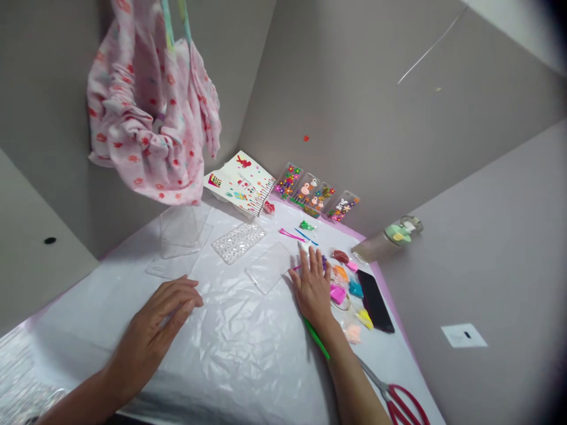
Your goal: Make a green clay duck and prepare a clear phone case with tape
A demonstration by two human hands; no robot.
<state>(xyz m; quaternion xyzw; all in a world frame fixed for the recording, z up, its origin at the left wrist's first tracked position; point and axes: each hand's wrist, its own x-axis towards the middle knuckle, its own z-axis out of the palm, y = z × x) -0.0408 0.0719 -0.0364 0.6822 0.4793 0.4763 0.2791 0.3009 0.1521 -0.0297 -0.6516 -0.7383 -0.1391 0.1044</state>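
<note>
My left hand (pixel 155 330) hovers at the left over the plastic-covered table (pixel 230 348), fingers loosely bent and apart, holding nothing. My right hand (pixel 313 289) lies spread, palm down, by the colored clay packets, with a white piece (pixel 304 245) at its fingertips. Just left of it is a clear phone case (pixel 268 268). A textured clear case (pixel 239 242) rests farther back, and more clear cases (pixel 179 236) overlap at the left. Under my right wrist a green tool (pixel 316 338) sticks out. Magenta (pixel 337 293), orange (pixel 341 273) and blue (pixel 355 287) packets sit to its right.
Decorated cases (pixel 309 189) lean on the back wall beside a drawn-on paper (pixel 241 183). A black phone (pixel 375 301) and red-handled scissors (pixel 405 404) lie right. A tumbler (pixel 376 245) is at the right edge. Pink cloth (pixel 150 130) hangs upper left.
</note>
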